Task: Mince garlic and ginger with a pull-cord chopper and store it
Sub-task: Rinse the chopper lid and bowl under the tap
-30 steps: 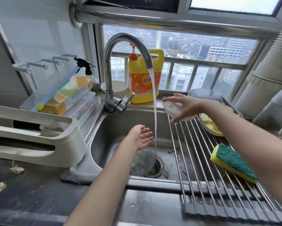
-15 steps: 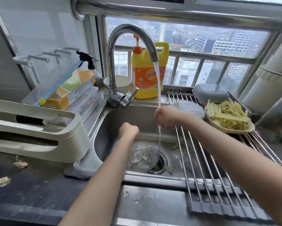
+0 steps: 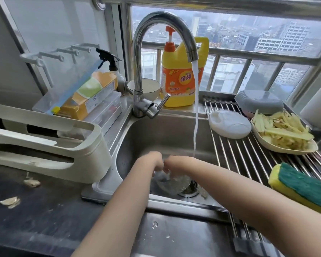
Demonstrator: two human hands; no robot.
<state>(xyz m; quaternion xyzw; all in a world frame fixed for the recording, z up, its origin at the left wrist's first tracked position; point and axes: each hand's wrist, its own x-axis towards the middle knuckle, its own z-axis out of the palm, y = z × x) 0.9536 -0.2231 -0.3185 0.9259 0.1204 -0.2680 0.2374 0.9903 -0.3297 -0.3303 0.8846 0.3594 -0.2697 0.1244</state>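
Both arms have dropped into the sink since half a second ago; back then the right hand was up by the water stream and the left was a fist above the bowl. Now the left hand and right hand meet low in the basin, right over the clear chopper bowl, which sits on the sink floor beside the drain. The faucet is running as before, water falling just behind the right wrist. The white chopper lid lies on the roll-up rack, let go since a second ago, touching the dish of ginger strips. The sponge sits on the rack's near edge, partly cut off at the frame. Both hands are motion-blurred and fingers overlap the bowl rim; can't tell if either is gripping or spread. Garlic peels lie on the dark counter at left.
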